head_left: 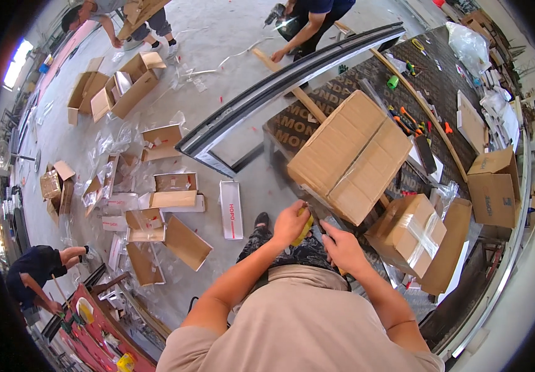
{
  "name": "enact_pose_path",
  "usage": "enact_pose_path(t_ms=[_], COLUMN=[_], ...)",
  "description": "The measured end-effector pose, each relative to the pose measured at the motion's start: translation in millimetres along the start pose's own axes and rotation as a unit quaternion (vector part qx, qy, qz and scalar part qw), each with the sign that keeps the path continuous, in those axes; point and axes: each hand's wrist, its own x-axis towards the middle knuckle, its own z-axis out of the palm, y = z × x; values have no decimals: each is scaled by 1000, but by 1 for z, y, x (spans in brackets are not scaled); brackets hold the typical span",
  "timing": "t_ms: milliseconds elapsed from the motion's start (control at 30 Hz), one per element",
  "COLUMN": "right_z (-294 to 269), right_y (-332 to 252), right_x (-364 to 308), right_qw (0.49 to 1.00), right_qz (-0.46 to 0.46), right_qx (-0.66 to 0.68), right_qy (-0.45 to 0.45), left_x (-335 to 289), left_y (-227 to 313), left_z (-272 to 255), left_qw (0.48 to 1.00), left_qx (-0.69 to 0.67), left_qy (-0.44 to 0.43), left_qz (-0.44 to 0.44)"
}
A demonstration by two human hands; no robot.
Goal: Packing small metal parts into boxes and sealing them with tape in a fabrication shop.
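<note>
My left hand (292,224) is closed in front of my waist, around a small yellow object (304,228) whose kind I cannot make out. Close beside it my right hand (344,248) is also closed, with a thin dark piece showing at the fingertips; most of what it grips is hidden. Just beyond both hands, a large taped cardboard box (351,155) rests on the dark printed work table (283,127). To the right of my right hand stands a smaller cardboard box (407,235) with shiny clear tape across it. Neither hand touches these boxes.
A long black frame (292,93) slants across the table's left side. Pliers and other hand tools (409,121) lie at the far right. Opened cartons (149,235) and plastic wrap litter the floor at left. Other people work at the far side and the lower left.
</note>
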Motion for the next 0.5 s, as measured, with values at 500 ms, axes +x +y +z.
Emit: enact_pose_path(t_ms=[500], right_z=[-21], right_y=[1], right_x=[-3], right_qw=[989], right_qz=[17], right_qx=[30], right_qy=[-141], left_x=[-5], left_y=[-27], left_z=[-33], left_qw=[963], left_qx=[-115], left_qy=[-206], left_qz=[-129])
